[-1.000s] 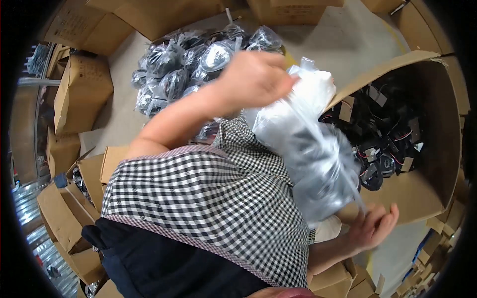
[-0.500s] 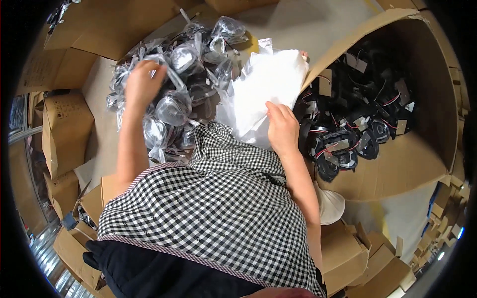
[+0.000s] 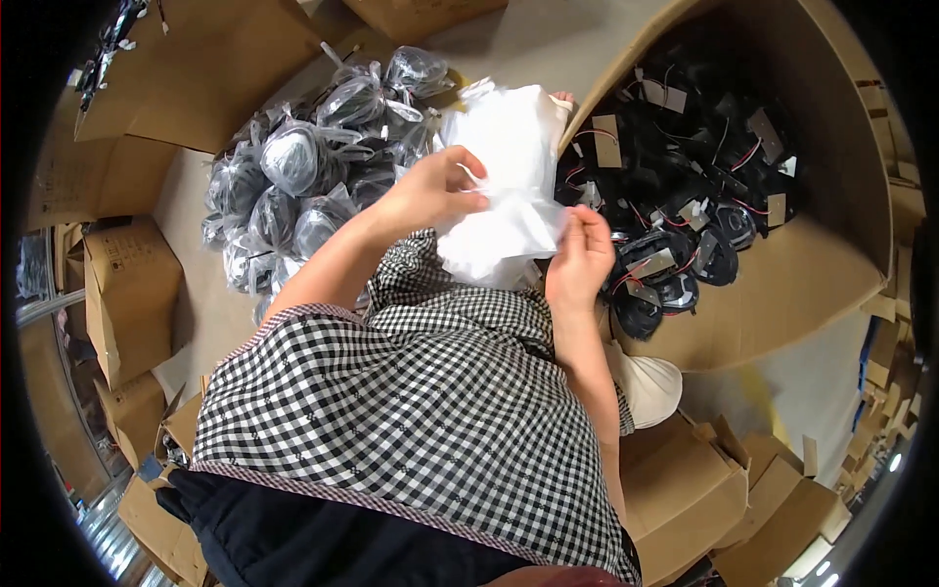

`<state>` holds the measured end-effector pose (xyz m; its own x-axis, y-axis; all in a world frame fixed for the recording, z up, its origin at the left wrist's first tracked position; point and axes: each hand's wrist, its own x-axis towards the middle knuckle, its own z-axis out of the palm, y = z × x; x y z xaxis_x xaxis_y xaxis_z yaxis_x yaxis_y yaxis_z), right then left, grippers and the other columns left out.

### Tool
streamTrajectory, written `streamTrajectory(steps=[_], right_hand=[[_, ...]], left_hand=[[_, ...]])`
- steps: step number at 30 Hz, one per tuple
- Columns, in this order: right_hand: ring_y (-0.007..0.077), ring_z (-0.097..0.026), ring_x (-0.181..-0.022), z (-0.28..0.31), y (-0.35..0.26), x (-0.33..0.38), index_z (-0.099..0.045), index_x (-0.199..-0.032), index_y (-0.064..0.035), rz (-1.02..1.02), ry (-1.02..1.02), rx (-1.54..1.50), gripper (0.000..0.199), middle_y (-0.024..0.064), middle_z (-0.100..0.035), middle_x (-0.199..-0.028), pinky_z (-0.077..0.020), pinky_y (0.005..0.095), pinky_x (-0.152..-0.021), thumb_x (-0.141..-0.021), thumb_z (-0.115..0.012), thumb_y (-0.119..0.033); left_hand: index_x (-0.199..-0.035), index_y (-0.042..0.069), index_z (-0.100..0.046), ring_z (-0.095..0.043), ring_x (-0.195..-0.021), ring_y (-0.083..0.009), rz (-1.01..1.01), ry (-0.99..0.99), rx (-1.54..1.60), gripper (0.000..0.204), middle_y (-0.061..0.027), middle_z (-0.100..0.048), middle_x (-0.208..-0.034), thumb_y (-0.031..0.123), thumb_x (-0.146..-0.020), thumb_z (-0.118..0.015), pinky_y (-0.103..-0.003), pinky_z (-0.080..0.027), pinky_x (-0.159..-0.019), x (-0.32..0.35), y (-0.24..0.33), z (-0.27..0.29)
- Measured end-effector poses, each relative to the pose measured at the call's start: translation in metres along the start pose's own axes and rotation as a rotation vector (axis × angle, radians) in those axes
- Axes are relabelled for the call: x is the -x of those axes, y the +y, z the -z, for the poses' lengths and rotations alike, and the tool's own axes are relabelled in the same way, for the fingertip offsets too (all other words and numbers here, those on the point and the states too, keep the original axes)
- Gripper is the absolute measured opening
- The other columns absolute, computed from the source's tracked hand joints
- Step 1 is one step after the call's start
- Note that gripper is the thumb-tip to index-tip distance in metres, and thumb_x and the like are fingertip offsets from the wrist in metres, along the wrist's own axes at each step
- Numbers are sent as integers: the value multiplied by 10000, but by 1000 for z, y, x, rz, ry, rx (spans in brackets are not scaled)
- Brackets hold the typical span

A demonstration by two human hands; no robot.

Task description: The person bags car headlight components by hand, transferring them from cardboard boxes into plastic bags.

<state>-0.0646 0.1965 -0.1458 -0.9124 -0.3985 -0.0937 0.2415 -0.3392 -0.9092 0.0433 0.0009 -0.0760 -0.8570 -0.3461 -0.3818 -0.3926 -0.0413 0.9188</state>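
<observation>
A stack of thin white plastic bags lies before my knees. From it the top bag is lifted and crumpled near the middle. My right hand pinches the right edge of this bag between thumb and fingers. Over the left side of the stack is my left hand, thumb and forefinger apart, with nothing visible between them. To the left is a heap of black round parts wrapped in clear bags, several with twisted tops.
A large cardboard box on its side at the right holds many unwrapped black parts with wires and tan tags. Cardboard boxes stand at the left, and opened ones at the lower right. A white shoe shows beside my right forearm.
My left hand has moved right, from the wrapped heap to the bag stack. My right hand now pinches the top bag's edge, which has come up off the stack.
</observation>
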Motion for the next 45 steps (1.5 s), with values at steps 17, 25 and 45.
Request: streamTrajectory(steps=[17,25,45], right_hand=[[99,-588,-867,16,7,5,-616,-1013,-7,-16,-33,-171,119,37,-647,-950,-462,222,-804,-918,-550,23],[143,-601,-733,11,-55,8,-623,-936,12,158,-282,283,227,63,-635,-867,-477,252,-669,-861,-690,-191],[281,-617,-686,4,-98,37,-643,-813,-45,310,-204,944,192,81,-620,-761,-485,371,-605,-814,-686,-232]], left_hand=[[-1015,9,-634,-610,-768,-201,180,-54,181,354,-100,-656,-958,338,-960,-516,-309,-475,-677,-2,15,-34],[-975,-10,-668,-661,-856,-175,77,-19,470,173,-90,-699,-943,99,-845,-700,-323,-523,-812,-1,22,-35],[-1081,7,-644,-643,-956,-220,164,-340,456,221,-127,-673,-1062,142,-907,-626,-383,-506,-866,8,29,-78]])
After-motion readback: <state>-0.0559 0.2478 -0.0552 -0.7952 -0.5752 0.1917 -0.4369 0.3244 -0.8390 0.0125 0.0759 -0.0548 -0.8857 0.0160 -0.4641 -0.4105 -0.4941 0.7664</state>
